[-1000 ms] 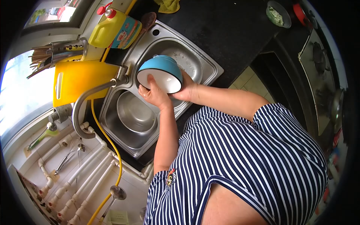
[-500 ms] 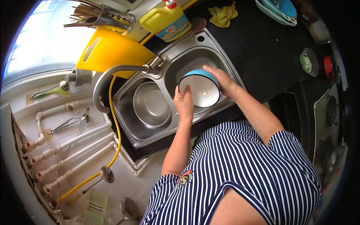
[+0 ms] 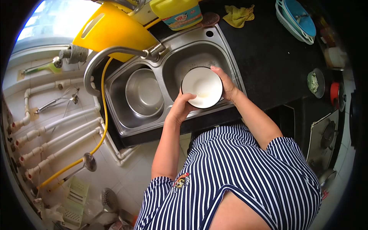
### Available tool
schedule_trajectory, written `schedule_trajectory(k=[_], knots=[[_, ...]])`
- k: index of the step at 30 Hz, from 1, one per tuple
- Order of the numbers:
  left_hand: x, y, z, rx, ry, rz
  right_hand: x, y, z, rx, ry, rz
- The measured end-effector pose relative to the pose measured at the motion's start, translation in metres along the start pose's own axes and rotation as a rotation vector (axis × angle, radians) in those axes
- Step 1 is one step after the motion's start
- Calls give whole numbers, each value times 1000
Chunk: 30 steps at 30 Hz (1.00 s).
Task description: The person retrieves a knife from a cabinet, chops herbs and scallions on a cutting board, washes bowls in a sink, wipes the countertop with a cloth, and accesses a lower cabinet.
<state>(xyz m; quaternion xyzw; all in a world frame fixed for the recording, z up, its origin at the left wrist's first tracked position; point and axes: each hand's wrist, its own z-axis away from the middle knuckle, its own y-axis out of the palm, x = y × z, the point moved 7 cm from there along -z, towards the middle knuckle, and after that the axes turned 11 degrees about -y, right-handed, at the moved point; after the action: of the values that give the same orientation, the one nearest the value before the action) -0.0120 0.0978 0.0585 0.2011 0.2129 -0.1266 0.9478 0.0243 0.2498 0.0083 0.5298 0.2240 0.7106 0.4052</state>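
Both hands hold a bowl (image 3: 202,86), white inside with a dark rim, over the right basin (image 3: 180,55) of a steel double sink. My left hand (image 3: 181,106) grips its lower left side, the thumb resting inside the rim. On the right side, my right hand (image 3: 226,83) is wrapped round the outer wall, partly hidden behind it. The bowl's mouth faces up toward me, and some faint yellowish liquid or residue shows at the bottom. In the left basin stands a round metal pot (image 3: 145,94).
A curved faucet (image 3: 111,50) swings left over the sink's edge, before a yellow cutting board (image 3: 115,30). Behind stands a yellow detergent jug (image 3: 178,13). On the dark counter lie a yellow cloth (image 3: 238,16), blue basket (image 3: 301,21) and small glass bowl (image 3: 316,82).
The bowl has turned from tilted, with its blue outside showing, to facing up toward me. My left hand has shifted lower on its rim. The whole view has shifted slightly.
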Motion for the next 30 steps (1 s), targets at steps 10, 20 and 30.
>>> schedule_trajectory(k=[10,20,30], knots=[[4,-19,-26,-261,338,-327,-14,-46,-21,-212,-167,1307],[-42,-8,18,-441,1302,-1228,17,1,-7,-80,-911,1321],[-73,-46,6,-466,1217,-781,5,-29,-27,-266,-469,1371]])
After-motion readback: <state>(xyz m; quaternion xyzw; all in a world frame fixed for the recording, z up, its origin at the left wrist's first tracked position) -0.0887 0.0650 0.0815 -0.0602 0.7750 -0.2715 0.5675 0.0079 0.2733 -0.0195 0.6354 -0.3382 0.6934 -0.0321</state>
